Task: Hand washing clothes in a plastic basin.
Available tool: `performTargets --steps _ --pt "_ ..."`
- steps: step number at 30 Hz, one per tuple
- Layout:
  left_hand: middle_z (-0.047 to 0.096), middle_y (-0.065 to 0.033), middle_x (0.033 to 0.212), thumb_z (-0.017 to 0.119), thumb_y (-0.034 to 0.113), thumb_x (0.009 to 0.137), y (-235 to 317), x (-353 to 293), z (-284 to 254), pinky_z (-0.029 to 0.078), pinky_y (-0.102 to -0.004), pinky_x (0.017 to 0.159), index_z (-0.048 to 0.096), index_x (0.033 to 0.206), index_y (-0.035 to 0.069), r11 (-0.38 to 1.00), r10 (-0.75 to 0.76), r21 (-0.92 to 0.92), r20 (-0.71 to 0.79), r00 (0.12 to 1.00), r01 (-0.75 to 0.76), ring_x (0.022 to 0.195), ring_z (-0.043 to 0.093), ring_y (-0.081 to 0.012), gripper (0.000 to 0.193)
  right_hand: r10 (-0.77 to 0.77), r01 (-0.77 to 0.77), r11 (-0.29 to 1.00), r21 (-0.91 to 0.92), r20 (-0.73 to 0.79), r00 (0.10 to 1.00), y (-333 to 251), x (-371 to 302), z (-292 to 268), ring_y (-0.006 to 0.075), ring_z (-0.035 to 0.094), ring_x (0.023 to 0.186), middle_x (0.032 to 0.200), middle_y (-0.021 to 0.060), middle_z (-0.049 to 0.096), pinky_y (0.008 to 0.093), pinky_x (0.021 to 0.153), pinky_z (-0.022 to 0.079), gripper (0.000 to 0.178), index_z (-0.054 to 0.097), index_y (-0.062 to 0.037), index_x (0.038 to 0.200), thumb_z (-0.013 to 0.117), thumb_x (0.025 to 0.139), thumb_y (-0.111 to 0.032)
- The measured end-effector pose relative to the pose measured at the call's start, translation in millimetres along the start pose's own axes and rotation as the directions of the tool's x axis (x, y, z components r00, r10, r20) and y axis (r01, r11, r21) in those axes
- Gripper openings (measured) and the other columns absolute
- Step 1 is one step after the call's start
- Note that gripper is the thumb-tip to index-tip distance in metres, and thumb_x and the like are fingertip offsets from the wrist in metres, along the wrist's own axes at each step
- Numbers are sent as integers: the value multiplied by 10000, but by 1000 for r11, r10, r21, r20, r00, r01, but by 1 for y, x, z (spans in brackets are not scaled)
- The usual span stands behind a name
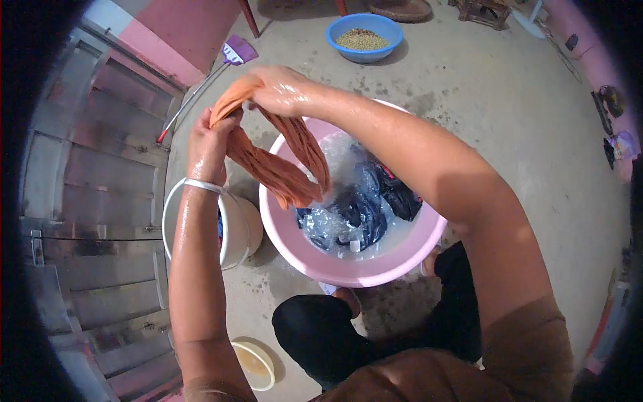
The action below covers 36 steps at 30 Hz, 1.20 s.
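Observation:
My left hand (209, 137) and my right hand (276, 90) are both closed on a wet orange-brown cloth (268, 171). Stretched between the two fists, the cloth is twisted at the top and hangs in a loop down to the pink basin (362, 273). Its lower end is over the basin's left side, at or just above the water. Dark wet clothes (365, 208) lie in the sudsy water, with a small pale block-like piece (355, 245) among them. A white band circles my left wrist.
Left of the basin stands a white bucket (242, 231) with coloured cloth inside. A small yellowish bowl (254, 365) is by my left forearm. Farther off are a blue basin (365, 50) of grains or beans and a purple broom (238, 50). A metal door (100, 174) borders the left.

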<state>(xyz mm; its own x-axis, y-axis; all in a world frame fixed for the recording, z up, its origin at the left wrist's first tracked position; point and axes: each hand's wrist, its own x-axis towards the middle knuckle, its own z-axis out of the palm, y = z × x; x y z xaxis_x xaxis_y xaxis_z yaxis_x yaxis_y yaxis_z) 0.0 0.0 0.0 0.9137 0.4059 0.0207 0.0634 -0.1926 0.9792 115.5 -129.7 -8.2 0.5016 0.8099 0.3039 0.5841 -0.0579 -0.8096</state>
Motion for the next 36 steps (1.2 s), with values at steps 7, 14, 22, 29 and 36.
performTargets --steps 7,14,22,29,36 --pt "635 -29 922 656 131 804 -111 20 25 454 -286 779 593 1047 49 988 -108 -103 52 993 113 886 585 -131 264 179 -177 978 114 0 984 64 7 28 243 634 921 991 145 667 334 823 474 258 649 -80 1047 523 824 -116" --pt "333 -209 1408 581 558 821 -290 -8 106 299 -410 1067 233 1447 93 738 -336 642 82 938 208 1314 338 -334 854 571 -587 778 -225 -137 810 299 -83 105 322 606 979 1031 164 639 399 838 475 373 579 -98 1145 556 826 -290" --pt "467 -187 1302 523 483 845 -457 -6 107 349 -416 994 458 1312 104 492 -458 862 374 806 -120 1209 436 -268 605 601 -281 654 -702 258 756 353 -134 192 357 547 1097 1177 151 588 451 927 432 438 518 -116 1247 563 823 -217" --pt "564 -197 1084 504 493 867 -324 25 82 504 -444 772 475 1217 -10 271 -838 -306 393 380 913 878 584 -342 613 338 -261 889 -377 156 928 249 -56 93 317 656 815 810 190 662 448 763 502 147 694 -55 788 608 690 -124" --pt "478 -260 1196 424 637 832 -196 1 61 435 -596 911 353 1306 -30 214 -568 -538 611 552 815 1123 480 -460 821 -165 234 962 -140 384 909 43 -45 41 282 643 705 761 132 672 356 651 507 135 679 -46 767 660 642 -93"
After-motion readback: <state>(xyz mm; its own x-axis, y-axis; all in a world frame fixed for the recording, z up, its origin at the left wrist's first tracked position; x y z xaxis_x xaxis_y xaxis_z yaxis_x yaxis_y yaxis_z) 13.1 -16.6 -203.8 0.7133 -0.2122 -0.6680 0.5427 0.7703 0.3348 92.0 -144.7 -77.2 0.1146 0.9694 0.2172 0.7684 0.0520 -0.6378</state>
